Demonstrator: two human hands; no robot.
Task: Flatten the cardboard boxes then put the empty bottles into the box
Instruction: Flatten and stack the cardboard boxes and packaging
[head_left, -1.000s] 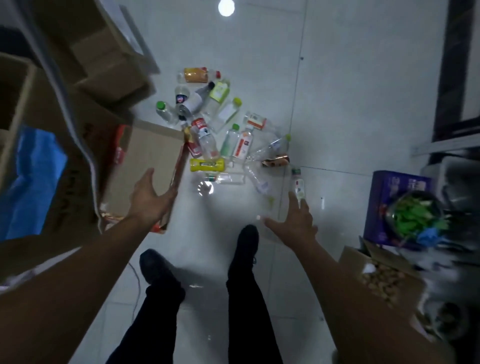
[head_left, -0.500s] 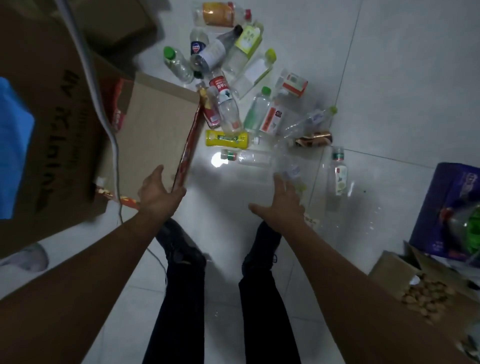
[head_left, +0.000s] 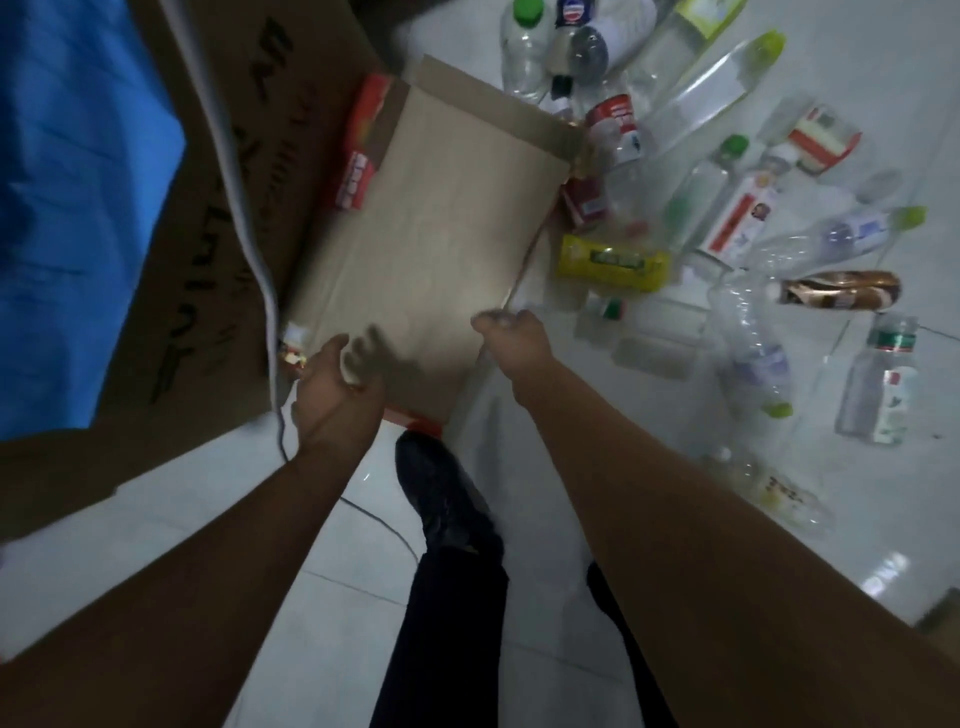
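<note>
Head view, looking down: two bare forearms reach from the bottom of the frame to one cardboard box (head_left: 441, 234) lying near the centre on the white tiled floor (head_left: 857, 78). Its plain brown panel faces up, with red printed edges showing along its left side and at its near corner. The left hand (head_left: 337, 384) rests on the panel's near left corner, fingers spread and blurred; whether that grip is closed on the cardboard cannot be told. The right hand (head_left: 511, 338) is curled around the panel's right edge at its near end, a closed grip on the box.

To the right of the box, empty bottles lie scattered on the floor in the upper right of the frame; roughly fifteen can be made out, though blur and overlap keep the count loose. Among them is one yellow bottle (head_left: 613, 262) just beside the box's right edge, one brown bottle (head_left: 841, 291) farther right, one bottle with a red label (head_left: 615, 130) touching the box's far corner, and one clear bottle with a green and red label (head_left: 883, 384) near the right edge.

A second, larger cardboard box (head_left: 218, 171) with dark handwriting fills the upper left, with blue material (head_left: 78, 208) at the far left and one white cable (head_left: 249, 218) running down across it. One dark shoe (head_left: 447, 493) and dark trouser legs show at bottom centre.
</note>
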